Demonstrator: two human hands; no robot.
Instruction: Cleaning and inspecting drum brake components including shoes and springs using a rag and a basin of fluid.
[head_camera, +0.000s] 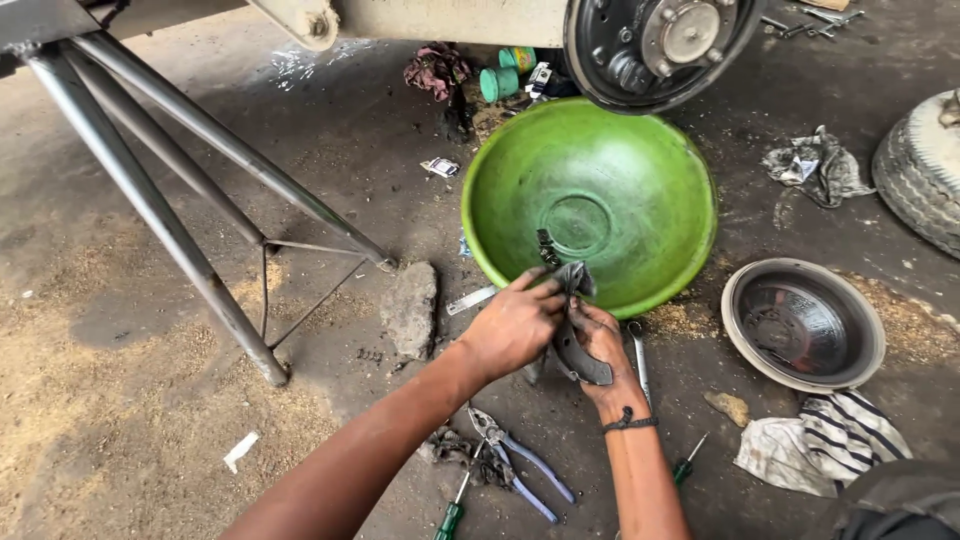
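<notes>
Beside the hands (555, 335), green basin (650, 160), pliers (520, 460).

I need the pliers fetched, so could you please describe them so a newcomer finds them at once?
Start at the big green plastic basin, then come down past the hands to the floor. The blue-handled pliers lie there, unlike the green-handled screwdriver alongside.

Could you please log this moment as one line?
left hand: on brake shoe | right hand: grip on brake shoe | over green basin rim
</notes>
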